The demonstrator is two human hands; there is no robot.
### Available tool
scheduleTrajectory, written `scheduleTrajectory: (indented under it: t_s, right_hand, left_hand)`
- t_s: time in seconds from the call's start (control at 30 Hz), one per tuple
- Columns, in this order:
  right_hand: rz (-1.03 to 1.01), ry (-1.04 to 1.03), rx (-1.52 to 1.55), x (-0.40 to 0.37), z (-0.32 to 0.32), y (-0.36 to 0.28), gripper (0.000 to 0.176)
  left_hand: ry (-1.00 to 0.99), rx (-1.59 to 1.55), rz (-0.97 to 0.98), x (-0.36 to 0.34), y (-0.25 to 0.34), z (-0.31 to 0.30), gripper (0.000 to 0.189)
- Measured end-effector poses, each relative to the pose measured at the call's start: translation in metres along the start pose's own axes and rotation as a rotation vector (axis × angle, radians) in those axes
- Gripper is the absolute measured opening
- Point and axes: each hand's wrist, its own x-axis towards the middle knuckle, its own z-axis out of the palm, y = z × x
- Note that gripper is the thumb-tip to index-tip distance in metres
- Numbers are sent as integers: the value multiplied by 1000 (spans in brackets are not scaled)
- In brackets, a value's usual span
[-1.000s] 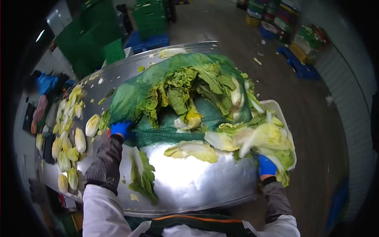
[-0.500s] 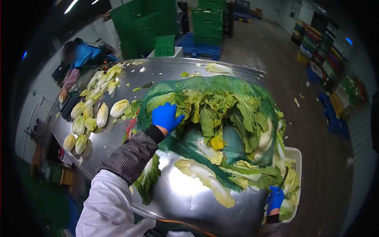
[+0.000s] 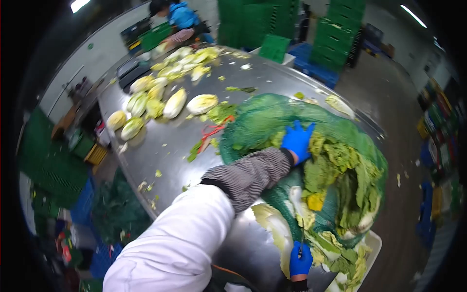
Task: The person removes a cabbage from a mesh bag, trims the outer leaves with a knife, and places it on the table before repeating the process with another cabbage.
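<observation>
A green mesh bag [image 3: 258, 114] full of loose cabbage leaves [image 3: 323, 165] lies on the metal table [image 3: 180, 146], its mouth facing me. My left hand [image 3: 297, 141], in a blue glove, rests with spread fingers on the leaves and mesh at the opening. Near the table's front edge, my right hand [image 3: 300, 259], also gloved in blue, is closed round the dark handle of a knife [image 3: 302, 233] whose thin blade points away from me. A long pale cabbage leaf [image 3: 275, 228] lies just left of that hand.
Trimmed cabbages [image 3: 175, 103] and piled leaves [image 3: 187, 63] are at the table's far left. Another person [image 3: 184, 17] in blue works beyond them. A white bin [image 3: 372, 253] with leaves stands at the right edge. Green crates [image 3: 338, 36] are stacked behind.
The view has swung left. My left hand has moved from the bag's left side towards the middle of its opening. My right hand is now nearer the long pale leaf, with the knife in clearer view.
</observation>
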Motion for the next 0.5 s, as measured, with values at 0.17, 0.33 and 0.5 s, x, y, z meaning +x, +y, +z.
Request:
scheduleTrajectory:
  t_s: [0.17,0.33,0.5]
  right_hand:
    - [74,24,103,-24,17,21,12]
    - [141,-76,45,-26,7,-18,16]
    - [114,-12,115,-16,17,-37,20]
  left_hand:
    - [40,-97,90,13,-32,-2,71]
    - [170,-361,217,-10,-49,-18,40]
    - [117,-488,349,-94,-62,-63,37]
